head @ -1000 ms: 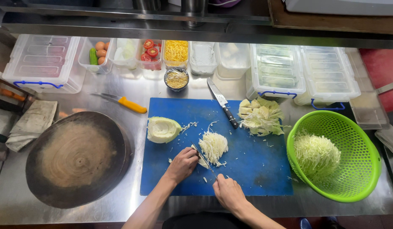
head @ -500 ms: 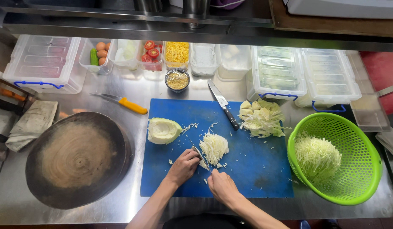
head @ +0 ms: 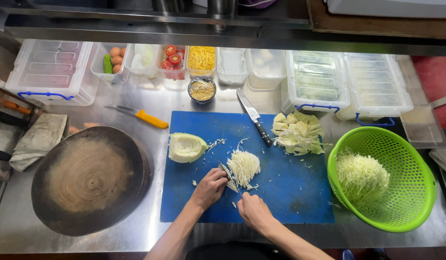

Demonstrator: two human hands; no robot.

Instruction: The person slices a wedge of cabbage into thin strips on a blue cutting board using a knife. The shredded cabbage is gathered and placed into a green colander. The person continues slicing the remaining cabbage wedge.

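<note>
Shredded cabbage point(head: 243, 167) is heaped mid-way on the blue cutting board point(head: 290, 192) – beside it a small piece is pinned under the curled left hand point(head: 211, 187). A knife point(head: 227, 174) is gripped by the right hand point(head: 253, 210) – drawn slightly nearer than before, so slicing is judged ongoing.

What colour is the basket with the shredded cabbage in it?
Bright green basket, seen in the head view.

Steel counter point(head: 218, 98) under blue board point(head: 290, 192)
</note>
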